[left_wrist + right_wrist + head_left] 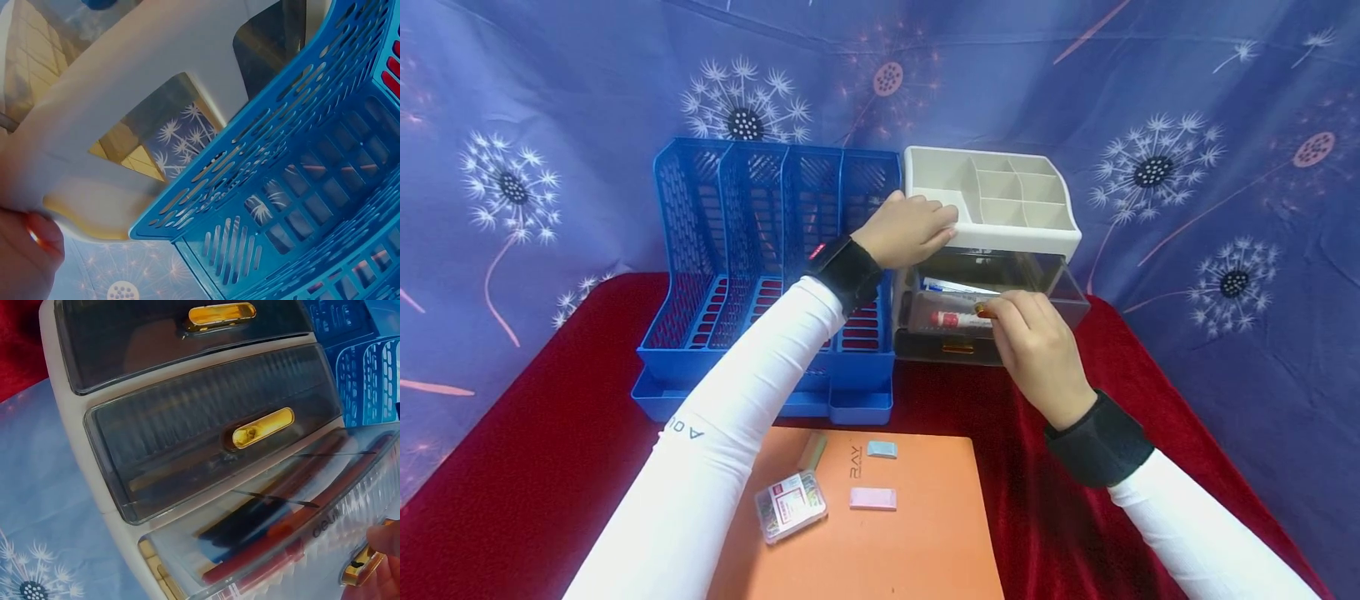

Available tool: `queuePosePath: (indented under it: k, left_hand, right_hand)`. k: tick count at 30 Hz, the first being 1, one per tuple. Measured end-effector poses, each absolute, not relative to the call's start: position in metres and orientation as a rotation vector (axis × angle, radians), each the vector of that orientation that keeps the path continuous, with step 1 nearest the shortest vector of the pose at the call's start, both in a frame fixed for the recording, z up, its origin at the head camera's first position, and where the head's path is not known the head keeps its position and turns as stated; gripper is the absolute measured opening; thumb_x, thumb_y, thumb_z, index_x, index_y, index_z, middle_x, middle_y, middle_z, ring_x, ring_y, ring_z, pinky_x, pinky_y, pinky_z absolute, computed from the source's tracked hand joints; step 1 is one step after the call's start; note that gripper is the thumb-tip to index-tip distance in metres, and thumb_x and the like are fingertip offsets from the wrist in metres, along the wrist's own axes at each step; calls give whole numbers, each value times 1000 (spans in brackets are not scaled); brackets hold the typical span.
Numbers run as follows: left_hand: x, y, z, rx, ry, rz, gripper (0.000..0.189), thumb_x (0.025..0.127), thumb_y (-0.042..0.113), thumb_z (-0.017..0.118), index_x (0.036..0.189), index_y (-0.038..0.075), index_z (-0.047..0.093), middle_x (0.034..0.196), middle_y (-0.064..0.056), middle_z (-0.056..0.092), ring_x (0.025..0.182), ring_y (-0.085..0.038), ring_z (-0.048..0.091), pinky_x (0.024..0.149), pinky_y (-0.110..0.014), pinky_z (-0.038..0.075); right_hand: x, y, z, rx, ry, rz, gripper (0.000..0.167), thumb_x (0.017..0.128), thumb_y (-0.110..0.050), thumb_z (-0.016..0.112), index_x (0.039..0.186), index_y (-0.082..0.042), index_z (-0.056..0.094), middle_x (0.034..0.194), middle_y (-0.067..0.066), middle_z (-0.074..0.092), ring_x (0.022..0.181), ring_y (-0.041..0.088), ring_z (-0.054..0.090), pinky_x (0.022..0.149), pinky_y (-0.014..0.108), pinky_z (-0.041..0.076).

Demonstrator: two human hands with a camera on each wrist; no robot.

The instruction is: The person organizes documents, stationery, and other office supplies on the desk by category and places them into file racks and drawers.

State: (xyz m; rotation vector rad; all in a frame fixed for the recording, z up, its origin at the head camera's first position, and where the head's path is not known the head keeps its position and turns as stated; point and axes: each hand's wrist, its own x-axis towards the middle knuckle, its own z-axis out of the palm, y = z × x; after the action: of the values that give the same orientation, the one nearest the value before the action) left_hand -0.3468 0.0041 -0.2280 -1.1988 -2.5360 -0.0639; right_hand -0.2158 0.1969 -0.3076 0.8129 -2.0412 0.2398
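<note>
A white desk organizer [1022, 239] with clear dark drawers stands at the back. My left hand [910, 229] grips its top front edge, fingers curled over the rim; the left wrist view shows only part of that hand, at the organizer's edge. With my right hand [1037, 354] I pinch the gold handle [362, 565] of the top drawer [923, 315], which is pulled out. In that drawer lie a blue-and-white marker [955, 287] and a red-and-white marker [955, 320]. The right wrist view shows the two other drawers pushed in.
A blue file rack [767, 360] stands against the organizer's left side. On an orange board [925, 533] in front lie a clear box [791, 506] of small items, a pink block [873, 498], a light-blue block [882, 450] and a greenish block [812, 451]. Red cloth covers the table.
</note>
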Motion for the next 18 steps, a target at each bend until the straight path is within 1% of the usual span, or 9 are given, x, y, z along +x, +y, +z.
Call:
queuePosePath:
  k: [3,7,11,18]
  left_hand:
    - [-347,4,-228,-1186,-2540,-59,29,102,36,34,108,14,53,94,-1,58,89,-20,53,76,-36,34]
    - [-346,4,-227,-1186,-2552,-62,29,102,36,33,107,15,52,93,0,56,90,-19,52,76,-35,32]
    - [-345,5,-227,-1181,-2554,-69,28,102,36,33,107,16,52,93,1,56,90,-19,52,77,-36,32]
    - [-347,5,-228,-1181,-2572,-61,30,102,37,32,111,17,52,95,1,57,93,-18,52,79,-35,33]
  right_hand:
    - [-221,197,-306,810,-2057,229,19,80,11,63,98,5,60,94,19,58,86,35,56,78,43,46]
    - [-229,196,-306,808,-2037,232,18,81,11,62,98,5,60,93,19,58,85,35,56,77,43,46]
    - [-236,194,-305,777,-2046,226,17,83,9,61,99,5,59,94,20,58,87,35,56,80,44,45]
    - [-243,192,-307,776,-2027,237,20,80,11,64,98,6,60,93,20,59,86,36,56,80,45,46]
